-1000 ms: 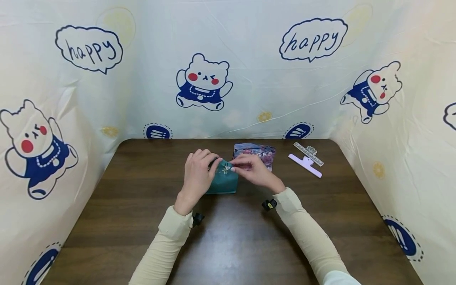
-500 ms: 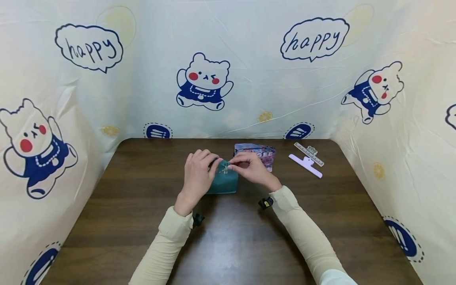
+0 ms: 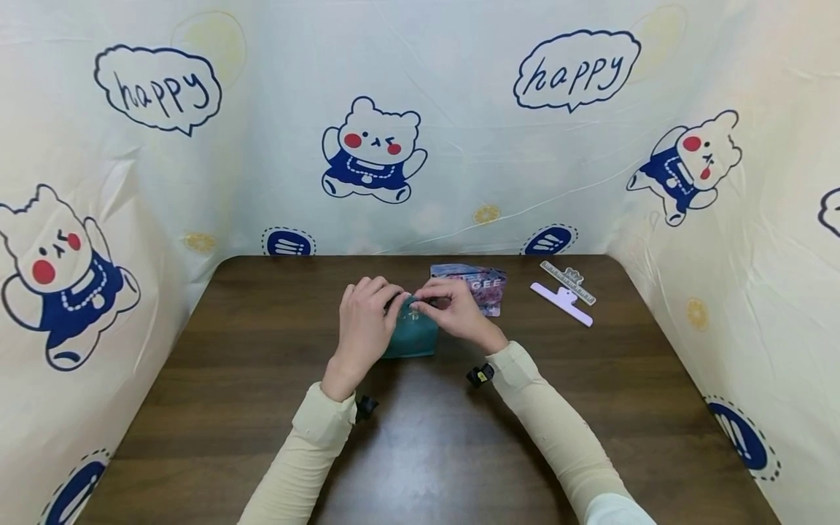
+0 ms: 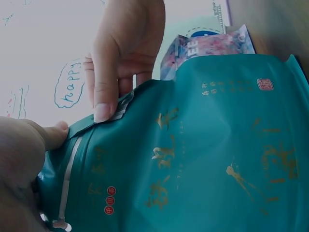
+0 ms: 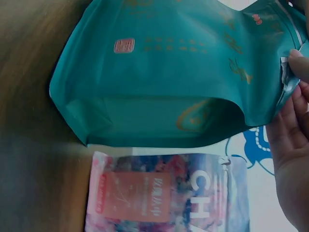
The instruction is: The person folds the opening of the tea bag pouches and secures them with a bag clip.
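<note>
A teal pouch (image 3: 413, 339) with gold characters stands on the table, its top edge between my two hands. My left hand (image 3: 365, 321) grips the left end of that top edge, the thumb on the near side. Further right along the edge, my right hand (image 3: 461, 315) pinches it between thumb and fingers. In the left wrist view, the right thumb (image 4: 104, 108) presses on a short whitish strip at the pouch's edge. A pale tear line or seal (image 4: 70, 179) runs just below the top. The left fingers behind the pouch are mostly hidden.
Behind the teal pouch lies a pink and blue printed pouch (image 3: 488, 292), partly covered by my right hand. At the back right are two wide clips, a clear one (image 3: 558, 275) and a purple one (image 3: 562, 302). A patterned cloth (image 3: 446, 146) hangs behind the brown table (image 3: 262, 408).
My right hand has moved left along the pouch's top edge, closer to the left hand. The left hand has stayed almost in place, still gripping the pouch.
</note>
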The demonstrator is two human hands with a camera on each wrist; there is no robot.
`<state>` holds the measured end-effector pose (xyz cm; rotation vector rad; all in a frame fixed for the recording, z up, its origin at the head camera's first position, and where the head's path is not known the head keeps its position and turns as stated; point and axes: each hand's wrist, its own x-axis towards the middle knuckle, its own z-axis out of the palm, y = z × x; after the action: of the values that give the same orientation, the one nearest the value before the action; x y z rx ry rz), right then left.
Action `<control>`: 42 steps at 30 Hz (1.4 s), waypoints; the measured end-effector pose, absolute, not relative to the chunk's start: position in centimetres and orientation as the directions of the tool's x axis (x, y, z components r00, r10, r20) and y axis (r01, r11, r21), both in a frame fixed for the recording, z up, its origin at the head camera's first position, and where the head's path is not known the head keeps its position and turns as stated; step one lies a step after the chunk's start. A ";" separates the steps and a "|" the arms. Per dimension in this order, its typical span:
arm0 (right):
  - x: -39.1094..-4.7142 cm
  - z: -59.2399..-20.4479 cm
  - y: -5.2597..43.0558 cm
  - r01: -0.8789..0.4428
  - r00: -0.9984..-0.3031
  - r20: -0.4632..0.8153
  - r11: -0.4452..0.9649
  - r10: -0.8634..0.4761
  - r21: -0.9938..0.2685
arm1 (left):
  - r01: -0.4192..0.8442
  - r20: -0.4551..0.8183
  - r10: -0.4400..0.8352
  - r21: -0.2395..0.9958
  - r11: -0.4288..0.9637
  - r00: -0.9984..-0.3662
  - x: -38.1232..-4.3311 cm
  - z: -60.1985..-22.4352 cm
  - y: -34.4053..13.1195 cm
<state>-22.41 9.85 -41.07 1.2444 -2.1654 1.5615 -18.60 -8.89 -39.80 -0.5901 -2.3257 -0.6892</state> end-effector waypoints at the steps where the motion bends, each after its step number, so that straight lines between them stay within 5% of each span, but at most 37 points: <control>1: -22.4 -41.0 9.9 -0.712 -0.632 0.581 0.090 -0.513 -0.696 | 0.563 0.678 0.229 0.323 0.761 -0.699 -18.6 -39.8 -9.0; 15: -22.7 -40.5 9.3 -0.673 -0.652 0.582 0.017 -0.486 -0.739 | 0.553 0.671 0.225 0.324 0.768 -0.706 -18.3 -39.4 -9.0; 30: -22.3 -39.5 9.7 -0.769 -0.576 0.646 0.064 -0.500 -0.636 | 0.567 0.670 0.236 0.331 0.754 -0.704 -18.0 -39.2 -8.9; 42: -22.1 -39.5 10.5 -0.617 -0.650 0.463 0.062 -0.603 -0.785 | 0.565 0.660 0.239 0.338 0.752 -0.713 -17.9 -39.4 -9.1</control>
<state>-22.14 10.55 -39.48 1.3085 -2.2802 1.6964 -17.95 -9.13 -39.41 -0.6019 -2.3465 -0.7120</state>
